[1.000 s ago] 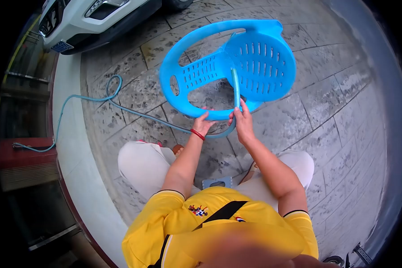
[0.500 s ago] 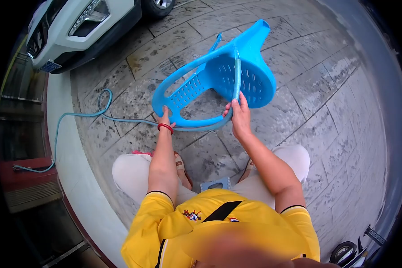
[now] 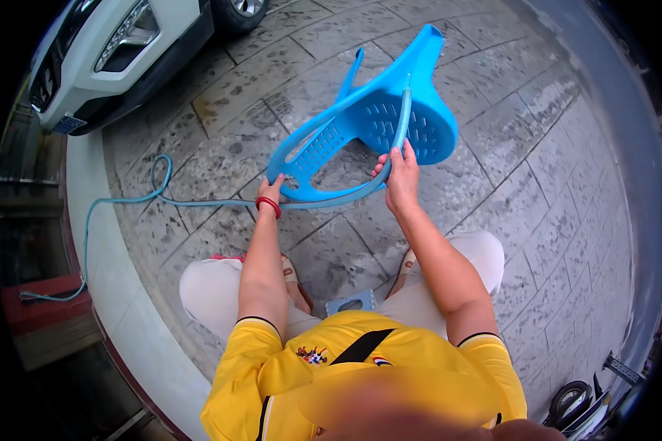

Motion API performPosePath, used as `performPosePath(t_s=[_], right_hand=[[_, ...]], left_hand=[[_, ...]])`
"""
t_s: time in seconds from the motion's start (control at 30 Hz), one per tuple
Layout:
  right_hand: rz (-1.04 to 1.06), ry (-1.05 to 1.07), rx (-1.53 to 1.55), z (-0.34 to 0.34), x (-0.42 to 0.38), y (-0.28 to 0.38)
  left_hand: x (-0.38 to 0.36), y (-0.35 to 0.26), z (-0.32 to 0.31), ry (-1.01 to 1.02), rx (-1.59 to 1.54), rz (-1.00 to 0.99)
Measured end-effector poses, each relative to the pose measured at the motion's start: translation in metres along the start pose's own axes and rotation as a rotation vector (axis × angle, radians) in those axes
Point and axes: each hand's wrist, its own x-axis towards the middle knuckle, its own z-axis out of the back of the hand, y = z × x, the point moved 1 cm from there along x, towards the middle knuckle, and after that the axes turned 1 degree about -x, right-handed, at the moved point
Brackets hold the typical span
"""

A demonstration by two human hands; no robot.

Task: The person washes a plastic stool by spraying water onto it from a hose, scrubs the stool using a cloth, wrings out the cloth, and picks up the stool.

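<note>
A blue plastic chair (image 3: 438, 132) with slotted seat and backrest lies tipped over on the paving. My left hand (image 3: 271, 189), a red bangle at its wrist, grips the near left end of the chair's back, thumb on top. In my right hand (image 3: 402, 180) is a pale blue hose (image 3: 404, 117), fingers wrapped round it just short of its end. The hose end points away from me over the chair's seat, and a little water seems to come from it. Behind my right hand the hose runs left along the chair's near edge, past my left wrist.
A white car (image 3: 118, 59) stands at the upper left. The hose loops over the ground to a red ledge (image 3: 44, 305) at the left. Below me, between my feet, is a small grey-blue stool (image 3: 351, 303). A motorbike wheel (image 3: 570, 400) shows at the lower right.
The chair has turned a little and its left end has shifted right, with my left hand still on it. My right hand and the hose end have moved slightly right.
</note>
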Motion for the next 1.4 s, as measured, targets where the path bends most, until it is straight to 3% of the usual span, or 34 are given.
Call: performPosePath(t_s=[0.07,0.27,0.67,1.0,1.17,1.3,1.4], right_hand=[[-0.006,0.002,-0.033,0.003,0.001,0.0],[-0.083,0.164,-0.217,0.003,-0.007,-0.023],[-0.314,0.343,-0.471,0.006,-0.033,-0.057],[-0.55,0.34,-0.567,0.025,-0.033,-0.079],[-0.769,0.134,-0.496,0.039,-0.03,-0.083],[-0.781,0.049,-0.42,0.054,-0.019,-0.087],[-0.587,0.068,-0.368,0.045,-0.014,-0.071]], left_hand=[[-0.004,-0.011,-0.012,0.021,0.046,-0.192],[-0.022,-0.046,-0.044,0.155,0.314,-0.222],[-0.018,-0.089,-0.1,0.303,0.233,-0.335],[0.009,-0.099,-0.107,0.364,0.132,-0.318],[0.0,-0.108,-0.104,0.322,0.204,-0.277],[0.016,-0.098,-0.108,0.322,0.238,-0.316],[0.017,-0.098,-0.107,0.315,0.276,-0.332]])
